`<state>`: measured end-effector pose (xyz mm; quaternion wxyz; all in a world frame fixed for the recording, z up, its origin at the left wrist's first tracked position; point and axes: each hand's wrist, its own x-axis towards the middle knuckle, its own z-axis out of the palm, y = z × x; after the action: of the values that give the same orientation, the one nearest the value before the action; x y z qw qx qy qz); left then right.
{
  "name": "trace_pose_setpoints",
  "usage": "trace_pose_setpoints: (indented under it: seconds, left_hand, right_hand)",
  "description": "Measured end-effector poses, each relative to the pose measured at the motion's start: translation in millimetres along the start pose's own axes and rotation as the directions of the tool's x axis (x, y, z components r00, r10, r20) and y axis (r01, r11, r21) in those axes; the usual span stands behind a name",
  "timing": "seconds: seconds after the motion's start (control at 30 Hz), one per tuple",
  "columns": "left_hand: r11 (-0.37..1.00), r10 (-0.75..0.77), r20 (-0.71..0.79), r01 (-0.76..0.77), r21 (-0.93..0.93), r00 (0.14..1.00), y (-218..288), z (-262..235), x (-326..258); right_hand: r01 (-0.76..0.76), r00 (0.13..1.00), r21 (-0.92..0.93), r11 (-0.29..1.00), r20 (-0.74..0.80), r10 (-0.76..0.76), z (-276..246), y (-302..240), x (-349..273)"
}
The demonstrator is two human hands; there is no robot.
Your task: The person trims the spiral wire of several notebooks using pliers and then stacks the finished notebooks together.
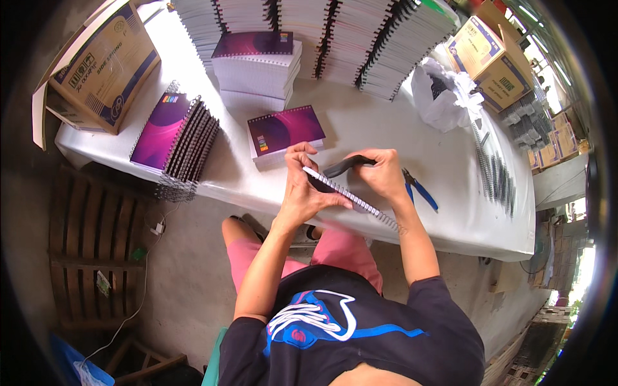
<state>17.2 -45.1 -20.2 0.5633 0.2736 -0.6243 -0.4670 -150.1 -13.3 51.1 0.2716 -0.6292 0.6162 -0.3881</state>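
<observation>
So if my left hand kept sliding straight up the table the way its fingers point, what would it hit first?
Likely the purple-covered notebook lying flat just beyond the left hand, which grips the spiral-bound pad. Behind it stands the taller stack of notebooks. Depth is hard to judge in this fisheye view.

Both hands, left and right, hold a spiral-bound notebook edge-on.

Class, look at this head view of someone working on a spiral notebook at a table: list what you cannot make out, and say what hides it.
- Notebook cover: seen edge-on and covered by the left hand and right hand.
- Dark object in the right hand: mostly hidden by the fingers, kind unclear.
- Pliers: jaws hidden behind the right wrist.
- White bag: contents too dark to tell.
- Stacks: cut off by the top edge.
</observation>
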Motion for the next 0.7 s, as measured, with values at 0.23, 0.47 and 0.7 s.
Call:
trace_pose_setpoints:
  seconds: [0.23,0.47,0.7]
  left_hand:
    - [0.986,-0.007,0.114,-0.012,0.169,0.993,7.6,-3.2,0.4]
    - [0.98,0.026,0.144,-0.054,0.194,0.989,1.6,-1.8,1.6]
    - [0.988,-0.085,0.127,0.1,-0.116,0.988,3.0,-16.3,-1.7]
  right_hand:
    - [-0.031,1.0,0.116,0.993,0.009,0.03,7.5,10.0,2.1]
    - [-0.024,0.999,-0.004,1.0,-0.03,0.023,7.3,9.1,2.7]
    - [-0.371,0.905,-0.548,0.75,-0.395,0.159,-73.1,53.8,-60.5]
